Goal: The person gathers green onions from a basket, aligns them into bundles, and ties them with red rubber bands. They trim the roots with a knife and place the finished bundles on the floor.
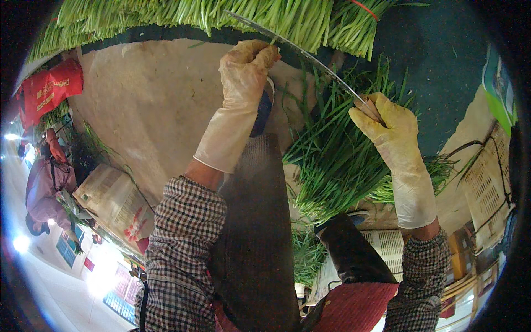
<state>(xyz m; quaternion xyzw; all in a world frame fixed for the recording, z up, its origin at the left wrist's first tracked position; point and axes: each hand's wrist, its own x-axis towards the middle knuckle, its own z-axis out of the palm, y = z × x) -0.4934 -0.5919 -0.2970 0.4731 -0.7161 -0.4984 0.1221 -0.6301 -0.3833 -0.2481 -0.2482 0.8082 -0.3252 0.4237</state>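
In my right hand (390, 120), gloved in pale yellowish rubber, is the wooden handle of a long knife (309, 57). Its thin blade slants up and leftward across the cut ends of green leafy stalks (186, 14) laid in a row. My left hand (248, 58), in a matching glove, is closed just below the blade. A small pale green bit shows by its fingertips; whether it is gripped is unclear. Beneath the right hand, a loose heap of long green leaves (340, 153) lies on the floor and dark sheet.
A red rubber band (366, 9) circles one bundle. At left are a red bag (52, 89) with writing, a carton (114, 199) and a bent-over person (47, 191). A woven basket (483, 186) stands at right; my dark-trousered leg (255, 232) extends over the brown floor (157, 91).
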